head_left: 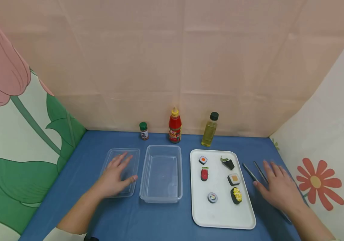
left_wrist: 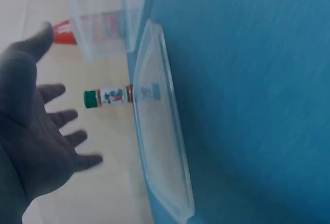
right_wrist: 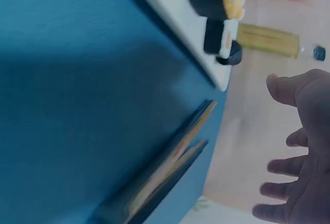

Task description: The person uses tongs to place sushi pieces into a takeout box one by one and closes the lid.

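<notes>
My left hand (head_left: 113, 179) hovers over a clear plastic lid (head_left: 134, 167), fingers spread and holding nothing. In the left wrist view a gap shows between that hand (left_wrist: 36, 126) and the lid (left_wrist: 162, 131). Just right of the lid stands a clear plastic container (head_left: 161, 174) with no lid on it. My right hand (head_left: 280, 187) is above metal tongs (head_left: 251, 172), fingers extended and apart from them; part of the tongs is hidden under it. Between the hands lies a white tray (head_left: 223, 214) bearing several sushi pieces, among them a roll (head_left: 212, 197) and a corn-topped one (head_left: 236, 195).
Along the back of the blue table (head_left: 123, 221) stand a green-capped spice jar (head_left: 144, 131), a red sauce bottle (head_left: 175, 127) and an oil bottle (head_left: 210, 130). A beige cloth wall (head_left: 172, 67) rises behind them, with printed cloths at both sides.
</notes>
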Tool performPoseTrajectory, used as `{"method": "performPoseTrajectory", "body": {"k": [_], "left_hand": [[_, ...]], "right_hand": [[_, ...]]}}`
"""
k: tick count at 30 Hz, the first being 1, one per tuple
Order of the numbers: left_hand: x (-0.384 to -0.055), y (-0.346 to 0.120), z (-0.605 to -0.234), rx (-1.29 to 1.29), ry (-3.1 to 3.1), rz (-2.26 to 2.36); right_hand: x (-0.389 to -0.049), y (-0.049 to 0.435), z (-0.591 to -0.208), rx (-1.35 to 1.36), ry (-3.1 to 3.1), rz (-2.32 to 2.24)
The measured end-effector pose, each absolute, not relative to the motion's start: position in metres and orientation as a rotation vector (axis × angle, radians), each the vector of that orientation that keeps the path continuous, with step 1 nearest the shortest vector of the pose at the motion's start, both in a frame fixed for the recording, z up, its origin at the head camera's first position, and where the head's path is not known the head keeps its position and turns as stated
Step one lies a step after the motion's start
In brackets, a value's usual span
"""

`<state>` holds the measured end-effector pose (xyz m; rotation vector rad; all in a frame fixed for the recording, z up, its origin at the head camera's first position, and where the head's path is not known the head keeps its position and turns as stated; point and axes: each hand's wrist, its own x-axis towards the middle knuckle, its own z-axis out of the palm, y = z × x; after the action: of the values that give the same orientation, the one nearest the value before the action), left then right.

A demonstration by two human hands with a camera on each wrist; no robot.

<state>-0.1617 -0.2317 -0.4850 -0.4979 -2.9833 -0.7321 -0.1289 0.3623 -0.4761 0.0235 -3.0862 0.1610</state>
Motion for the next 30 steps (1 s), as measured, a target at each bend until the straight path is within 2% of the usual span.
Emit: {"method": "performPoseTrajectory", "body": {"k": [8,30], "left_hand": [[-0.147,-0.212,-0.492,-0.610,-3.010,-1.077],[-0.143,-0.199,-0.502,-0.585,-3.062,-1.118]], "right_hand": [[-0.118,0.389,-0.492,-0.065,-3.143,0.211],[-0.107,0.430,-0.528,-0.279,-3.343,0.310]]}}
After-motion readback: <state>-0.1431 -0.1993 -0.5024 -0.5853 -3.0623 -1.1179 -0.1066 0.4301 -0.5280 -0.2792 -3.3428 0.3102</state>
